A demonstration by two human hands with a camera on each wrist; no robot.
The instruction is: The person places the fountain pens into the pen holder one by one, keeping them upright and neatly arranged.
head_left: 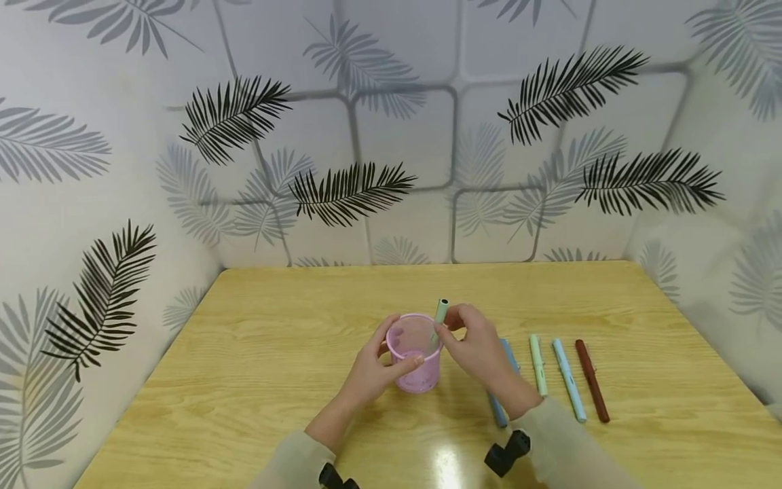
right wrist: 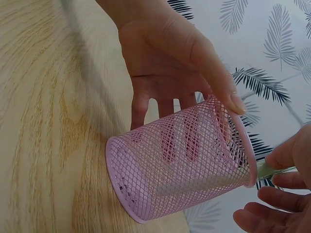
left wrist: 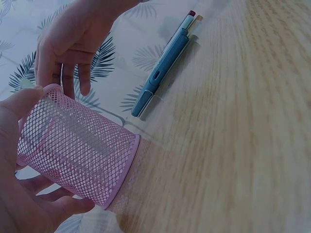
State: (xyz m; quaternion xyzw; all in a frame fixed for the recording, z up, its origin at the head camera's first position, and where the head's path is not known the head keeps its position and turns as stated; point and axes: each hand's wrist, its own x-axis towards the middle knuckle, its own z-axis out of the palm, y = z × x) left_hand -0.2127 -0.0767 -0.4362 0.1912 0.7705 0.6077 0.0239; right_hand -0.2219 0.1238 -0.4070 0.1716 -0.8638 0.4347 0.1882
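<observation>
A pink mesh pen cup (head_left: 421, 377) stands with its mouth upward at the middle of the table. My left hand (head_left: 370, 370) grips it from the left, with the thumb at the near side of the rim and the other fingers around the wall. In my right hand (head_left: 479, 343), thumb and fingers pinch a light green pen (head_left: 441, 311) near its upper end. Through the mesh in the right wrist view, the pen's lower part (right wrist: 194, 186) shows inside the cup, leaning against the rim's right side.
Right of the cup lie several pens in a row: a blue pen (head_left: 497, 409) partly under my right forearm, a light green pen (head_left: 537, 363), a light blue pen (head_left: 569, 380) and a dark red pen (head_left: 592, 380). Leaf-patterned walls (head_left: 403, 224) edge the wooden table (head_left: 275, 326).
</observation>
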